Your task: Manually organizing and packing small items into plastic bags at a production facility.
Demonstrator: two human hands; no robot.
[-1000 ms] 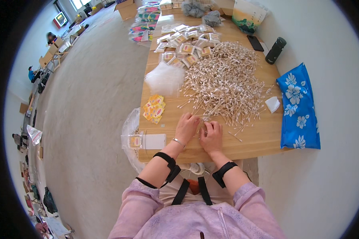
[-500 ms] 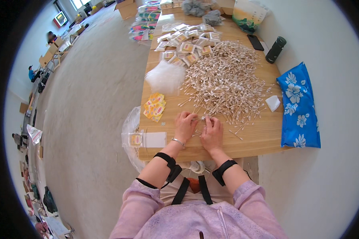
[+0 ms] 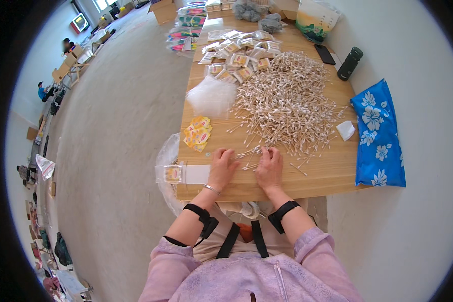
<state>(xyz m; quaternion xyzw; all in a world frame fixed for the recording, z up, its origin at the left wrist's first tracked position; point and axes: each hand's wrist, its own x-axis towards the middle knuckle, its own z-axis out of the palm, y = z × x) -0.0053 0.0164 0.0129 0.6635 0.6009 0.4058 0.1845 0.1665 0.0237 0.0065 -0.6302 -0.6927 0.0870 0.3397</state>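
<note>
A large heap of loose cotton swabs (image 3: 292,95) covers the middle of the wooden table. At its near edge, my right hand (image 3: 270,168) has its fingers closed on cotton swabs, whose number I cannot make out. My left hand (image 3: 222,168) rests over the table to the left, thumb apart from the bent fingers, nothing visible in it. Several stray swabs lie between the two hands. Beside my left wrist is a white card (image 3: 197,174), touching a clear pack of swabs (image 3: 173,174) with a yellow label. Farther left of the heap sit yellow printed cards (image 3: 197,133) and a stack of clear bags (image 3: 212,96).
Filled swab packs (image 3: 239,58) are piled behind the heap. To the right are a white tissue (image 3: 346,130), a blue floral pouch (image 3: 377,133), a dark bottle (image 3: 350,63) and a phone (image 3: 324,54). A plastic bag (image 3: 168,151) hangs at the table's left edge; a wall stands on the right.
My left hand has moved left, away from my right hand, toward the white card. My right hand stays almost in place at the heap's near edge.
</note>
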